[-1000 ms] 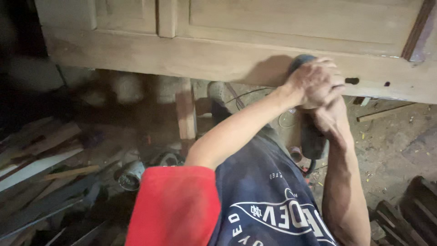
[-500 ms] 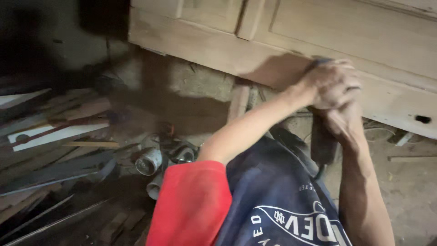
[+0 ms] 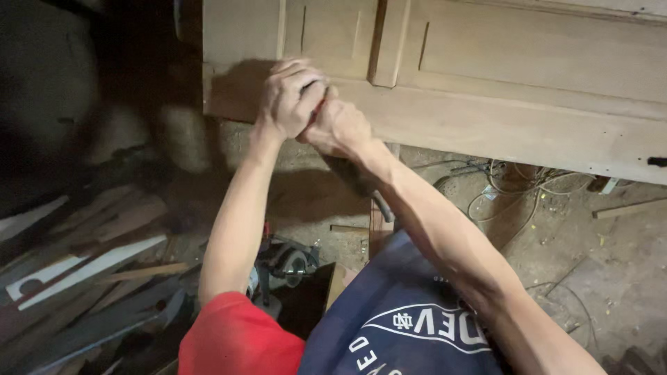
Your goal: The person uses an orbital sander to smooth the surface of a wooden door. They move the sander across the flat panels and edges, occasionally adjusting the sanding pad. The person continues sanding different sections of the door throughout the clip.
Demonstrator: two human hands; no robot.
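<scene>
Sanding step in hand: my left hand (image 3: 286, 97) and right hand (image 3: 338, 126), fingers closed on the dark power sander (image 3: 351, 175), press it to the wooden door panel's (image 3: 486, 118) lower rail, upper left of centre; I judge further steady passes are needed.

Both arms extended forward and up, forearms converging. Left hand (image 3: 286, 97) uppermost, fingers curled over in a closed grip, knuckles toward the camera, wrist bent slightly back. Right hand (image 3: 337, 128) just below and right of it, touching it, also clenched, back of hand facing up. Left forearm runs steeply down to a red sleeve; right forearm runs diagonally, elbow nearly straight.
</scene>
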